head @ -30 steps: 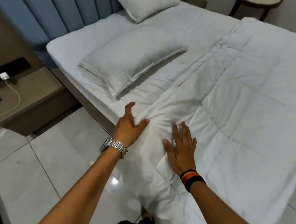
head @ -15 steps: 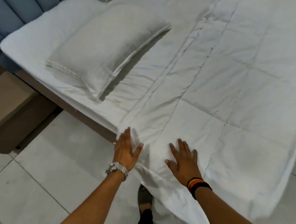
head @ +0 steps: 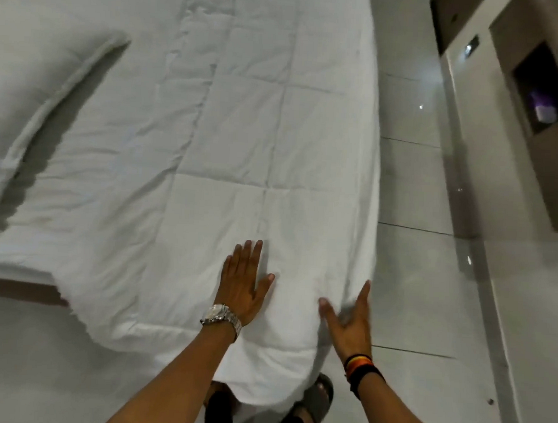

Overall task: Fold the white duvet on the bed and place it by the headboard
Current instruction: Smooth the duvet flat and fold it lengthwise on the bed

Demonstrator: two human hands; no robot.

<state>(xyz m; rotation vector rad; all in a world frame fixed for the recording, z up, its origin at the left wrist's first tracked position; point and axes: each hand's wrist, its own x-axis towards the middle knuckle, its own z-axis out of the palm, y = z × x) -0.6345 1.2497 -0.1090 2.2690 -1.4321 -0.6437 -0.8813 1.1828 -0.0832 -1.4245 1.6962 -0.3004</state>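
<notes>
The white quilted duvet (head: 242,138) lies spread over the bed, and its near corner hangs over the bed's side toward the floor. My left hand (head: 243,282), with a metal watch on the wrist, rests flat on the duvet with fingers spread. My right hand (head: 349,318), with dark wristbands, is open against the duvet's right edge near the bed's corner, fingers apart and blurred. Neither hand grips the fabric. The headboard is out of view.
A white pillow (head: 28,94) lies on the bed at the left. Glossy tiled floor (head: 411,186) runs along the bed's right side. A wall cabinet with a dark niche (head: 542,89) stands at the right. My sandalled foot (head: 316,404) is below the hanging duvet.
The view has swung right, away from the headboard and nightstand. Both hands have slid along the duvet's near edge to the corner by the foot of the bed.
</notes>
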